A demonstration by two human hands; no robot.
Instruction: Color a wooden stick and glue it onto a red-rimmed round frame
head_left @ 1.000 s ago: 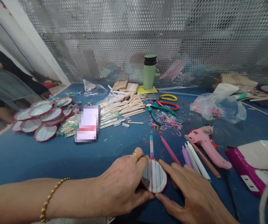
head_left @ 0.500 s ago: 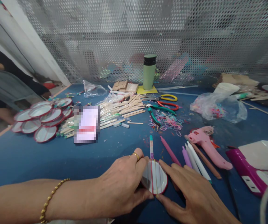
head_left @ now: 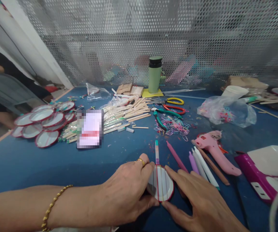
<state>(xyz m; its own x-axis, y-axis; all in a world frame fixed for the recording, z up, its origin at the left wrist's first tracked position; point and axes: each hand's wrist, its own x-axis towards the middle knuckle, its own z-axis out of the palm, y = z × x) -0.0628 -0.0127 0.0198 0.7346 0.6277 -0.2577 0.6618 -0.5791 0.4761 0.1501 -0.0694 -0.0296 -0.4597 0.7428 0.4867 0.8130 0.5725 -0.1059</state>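
A round white disc with a red rim (head_left: 166,186) lies on the blue table in front of me, with rubber bands stretched across its face. A coloured craft stick (head_left: 156,153) sticks out from its far edge. My left hand (head_left: 131,187) grips the disc's left side, thumb at the near edge and fingers at the far edge. From the right, my right hand (head_left: 194,196) holds the rim between thumb and forefinger. A dark pink stick-like pen (head_left: 176,156) lies just beyond my right hand, beside a purple pen (head_left: 193,163) and white pens (head_left: 205,167).
A pile of similar discs (head_left: 47,139) and a phone (head_left: 90,129) lie left. Wooden sticks (head_left: 136,109), pliers (head_left: 159,119), rubber bands (head_left: 175,126) and a green tumbler (head_left: 154,75) stand behind. Right are a pink glue gun (head_left: 213,151) and a magenta-white power strip (head_left: 262,183). A person (head_left: 13,74) sits left.
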